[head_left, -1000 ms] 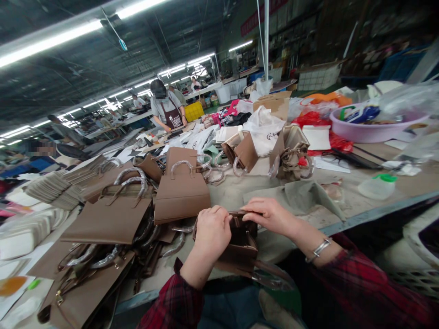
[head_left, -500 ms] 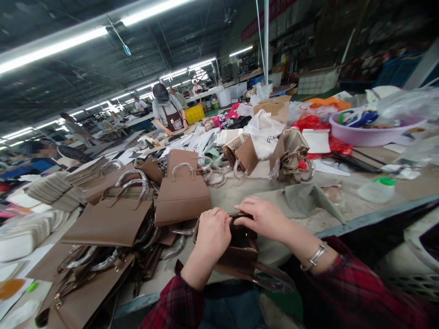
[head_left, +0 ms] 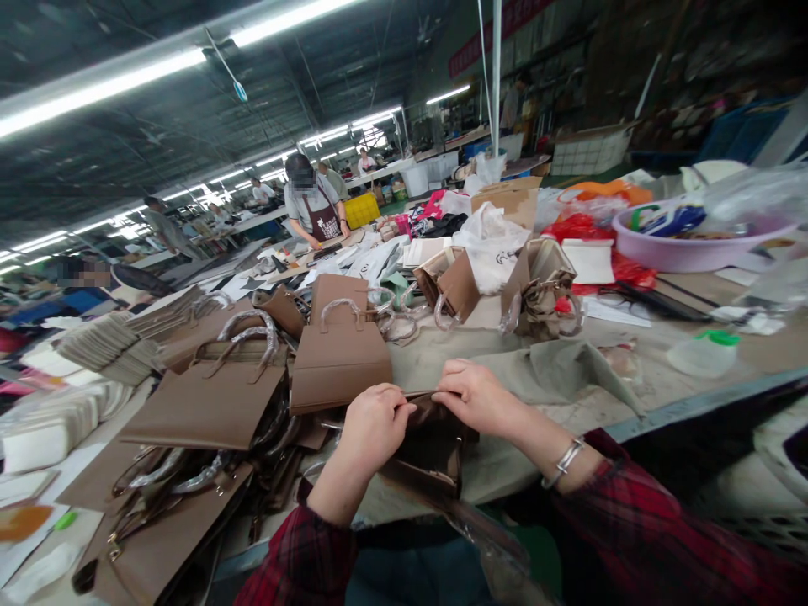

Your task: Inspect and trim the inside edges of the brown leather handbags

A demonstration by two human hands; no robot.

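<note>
At the table's front edge lies a brown handbag point(head_left: 429, 450), its mouth facing up and its dark inside showing. My left hand point(head_left: 377, 427) pinches the far rim of that handbag, thumb pressed toward the fingers. A short way to the right, my right hand point(head_left: 475, 394) grips the same rim between thumb and fingertips. A plastic-wrapped handle point(head_left: 483, 534) hangs from the handbag's near side, over the table edge. Just left of my left hand, another brown handbag point(head_left: 341, 364) lies flat with its handle wrapped in plastic.
More brown handbags point(head_left: 205, 404) are heaped at the left. Two small brown bags point(head_left: 460, 286) stand behind my hands, near a grey cloth point(head_left: 555, 370). A purple basin point(head_left: 700, 248) and a green-capped bottle point(head_left: 704, 352) sit at the right. A co-worker point(head_left: 312, 202) stands across the table.
Both hands stay on the handbag's rim; my left hand has shifted left, opening a wider gap between them. The handbag's mouth shows more, and its near handle hangs lower.
</note>
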